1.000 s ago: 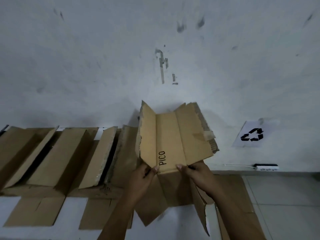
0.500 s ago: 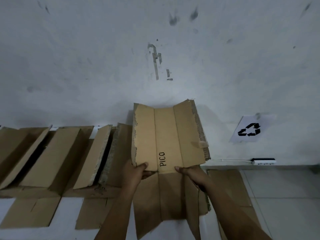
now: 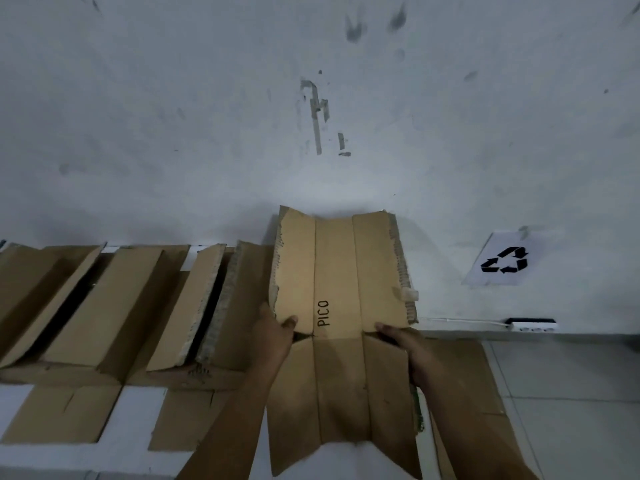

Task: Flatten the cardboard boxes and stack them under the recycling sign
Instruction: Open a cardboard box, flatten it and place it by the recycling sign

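Note:
I hold a brown cardboard box marked "PICO" (image 3: 341, 271) upright before the white wall, opened out nearly flat with three panels showing. My left hand (image 3: 273, 336) grips its left edge at the middle fold, thumb on the front. My right hand (image 3: 403, 344) grips the right edge at the same height. The lower flaps hang down toward me. The recycling sign (image 3: 504, 259), a white sheet with black arrows, is stuck low on the wall to the right. A flat cardboard sheet (image 3: 464, 362) lies on the floor below and left of the sign, partly hidden by my right arm.
To the left, open cardboard boxes (image 3: 104, 306) stand in a row against the wall, flaps spread on the floor. A white power strip (image 3: 531, 324) with its cable lies along the wall base under the sign. Pale floor tiles (image 3: 571, 393) extend to the right.
The box's side panels have spread outward, so it has gone from a folded, angled shape to nearly flat. Both hands kept their grip at the middle fold.

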